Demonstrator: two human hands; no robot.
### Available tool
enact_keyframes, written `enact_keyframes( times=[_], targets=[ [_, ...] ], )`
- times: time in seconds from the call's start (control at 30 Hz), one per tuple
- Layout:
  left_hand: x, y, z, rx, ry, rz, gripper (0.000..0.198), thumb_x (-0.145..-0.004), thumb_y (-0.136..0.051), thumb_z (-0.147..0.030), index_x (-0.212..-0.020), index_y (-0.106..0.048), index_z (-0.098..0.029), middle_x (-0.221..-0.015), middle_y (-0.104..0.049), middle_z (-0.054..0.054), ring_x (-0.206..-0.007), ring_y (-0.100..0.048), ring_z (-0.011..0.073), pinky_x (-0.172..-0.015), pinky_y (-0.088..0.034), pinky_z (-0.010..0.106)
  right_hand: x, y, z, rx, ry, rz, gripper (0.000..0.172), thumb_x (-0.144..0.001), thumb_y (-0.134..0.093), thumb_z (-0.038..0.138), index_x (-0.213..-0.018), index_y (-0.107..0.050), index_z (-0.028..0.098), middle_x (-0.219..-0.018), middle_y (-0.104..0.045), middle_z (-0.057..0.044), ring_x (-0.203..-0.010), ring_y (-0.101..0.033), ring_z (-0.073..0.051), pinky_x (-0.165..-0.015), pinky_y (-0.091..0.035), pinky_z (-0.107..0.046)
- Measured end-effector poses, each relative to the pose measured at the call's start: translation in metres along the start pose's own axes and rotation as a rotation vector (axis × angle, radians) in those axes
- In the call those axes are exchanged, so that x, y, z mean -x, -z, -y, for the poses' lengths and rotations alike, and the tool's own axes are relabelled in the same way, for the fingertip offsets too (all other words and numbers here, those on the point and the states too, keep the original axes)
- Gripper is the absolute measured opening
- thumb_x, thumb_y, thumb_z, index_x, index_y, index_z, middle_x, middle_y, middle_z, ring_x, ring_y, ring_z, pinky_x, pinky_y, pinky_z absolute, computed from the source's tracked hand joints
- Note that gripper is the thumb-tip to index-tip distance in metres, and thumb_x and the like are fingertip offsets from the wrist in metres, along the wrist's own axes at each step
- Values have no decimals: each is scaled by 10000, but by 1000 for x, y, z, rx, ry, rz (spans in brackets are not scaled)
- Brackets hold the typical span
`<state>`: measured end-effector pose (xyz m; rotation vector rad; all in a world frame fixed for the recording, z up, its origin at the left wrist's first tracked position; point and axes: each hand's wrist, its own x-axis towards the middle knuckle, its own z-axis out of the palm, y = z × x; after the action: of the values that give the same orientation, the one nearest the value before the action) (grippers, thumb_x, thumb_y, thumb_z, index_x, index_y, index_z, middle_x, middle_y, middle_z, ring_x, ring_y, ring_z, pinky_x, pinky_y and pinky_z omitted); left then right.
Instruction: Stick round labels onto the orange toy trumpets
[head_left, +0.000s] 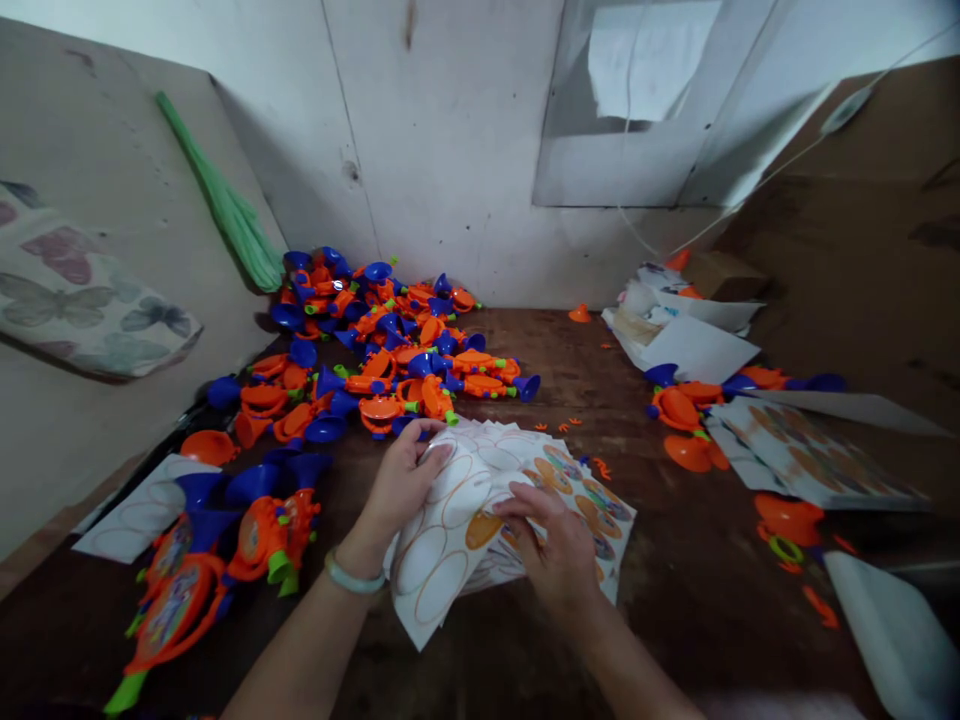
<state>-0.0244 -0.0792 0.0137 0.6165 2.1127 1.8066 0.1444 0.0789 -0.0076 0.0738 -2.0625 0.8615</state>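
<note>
Left hand (401,490) and right hand (551,545) are clamped on a curled stack of sticker sheets (442,545), which is held over the middle of the wooden bench (697,600). A heap of orange-and-blue toy horns (397,340) is piled just beyond it.

The sticker sheets (802,455) at right — printed designs too blurred to make out.

- Here we are in a cramped little workshop!
- A scuffed wooden workbench (525,345) fills the space
- Orange-and-blue plastic toy horns (390,340) lie heaped across it
- Sticker sheets (795,450) are scattered about
- Bare board walls (450,150) close in right behind
</note>
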Motion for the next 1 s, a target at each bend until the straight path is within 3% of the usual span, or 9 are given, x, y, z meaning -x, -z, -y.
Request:
enact_keyframes(
  times=[0.1,0.2,0.33,0.43,0.57,0.67,0.73,0.87,1.0],
  targets=[
    [-11,-9,16,-216,-66,-28,264,-936,-732,-368,-1149,-696,-218,-705,-682,-8,-620,-625,198,-600,-449,265,6,8,1,115,-22,-81,343,-1047,-707,189,-1362,-659,318,-814,-866,40,-974,-815,-282,-928,-641,-468],
    [-21,-19,28,-401,-148,-41,216,-902,-736,-236,-1118,-734,-243,-918,-783,69,-946,-756,297,-869,-589,381,15,22,-3,155,-127,-230,297,-1048,-743,310,-1335,-670,289,-804,-845,9,-1048,-773,-326,-991,-577,-528],
    [-40,-4,30,-569,-223,-75,303,-926,-695,-115,-1192,-772,-237,-1376,-754,146,-1422,-623,345,-1267,-449,529,15,36,-9,18,-224,-327,324,-1023,-775,302,-1320,-648,272,-858,-827,-4,-928,-798,-291,-975,-581,-517],
    [-62,29,27,-662,-184,-164,347,-976,-690,-108,-1306,-752,-192,-1560,-640,186,-1589,-468,389,-1336,-334,633,10,31,-6,-42,-230,-313,322,-1030,-759,263,-1327,-637,270,-893,-825,-11,-868,-804,-263,-923,-607,-483],
    [-88,57,26,-697,-89,-237,386,-1025,-781,-338,-1374,-715,-187,-1571,-632,144,-1498,-566,383,-1234,-464,676,7,13,3,-50,-207,-232,358,-1059,-698,251,-1407,-615,254,-1022,-839,-59,-1001,-823,-272,-958,-610,-490],
    [-93,58,24,-633,-70,-295,398,-1046,-762,-383,-1393,-706,-197,-1535,-654,138,-1399,-642,347,-1167,-544,619,6,4,9,-61,-198,-176,456,-1047,-707,255,-1484,-578,258,-1171,-829,-96,-1176,-788,-295,-1052,-592,-529],
    [-88,58,19,-540,-92,-343,394,-1038,-768,-374,-1383,-705,-194,-1542,-644,139,-1413,-628,352,-1172,-538,622,2,4,12,-105,-218,-189,483,-1044,-719,253,-1504,-571,272,-1226,-806,-106,-1181,-781,-279,-1042,-608,-501],
    [-56,57,2,-227,-171,-422,352,-939,-819,-341,-1235,-715,-180,-1465,-661,169,-1401,-636,354,-1195,-532,572,-17,15,24,-328,-283,-210,522,-1060,-733,264,-1545,-558,345,-1246,-776,-85,-1162,-791,-225,-922,-663,-359],
    [9,36,-15,124,-186,-351,404,-944,-727,-494,-1238,-653,-228,-1196,-772,100,-1039,-801,274,-972,-663,472,-40,21,50,-582,-288,-161,580,-1050,-766,249,-1556,-549,432,-1022,-777,-2,-1045,-793,-184,-874,-686,-299]
  ],
)
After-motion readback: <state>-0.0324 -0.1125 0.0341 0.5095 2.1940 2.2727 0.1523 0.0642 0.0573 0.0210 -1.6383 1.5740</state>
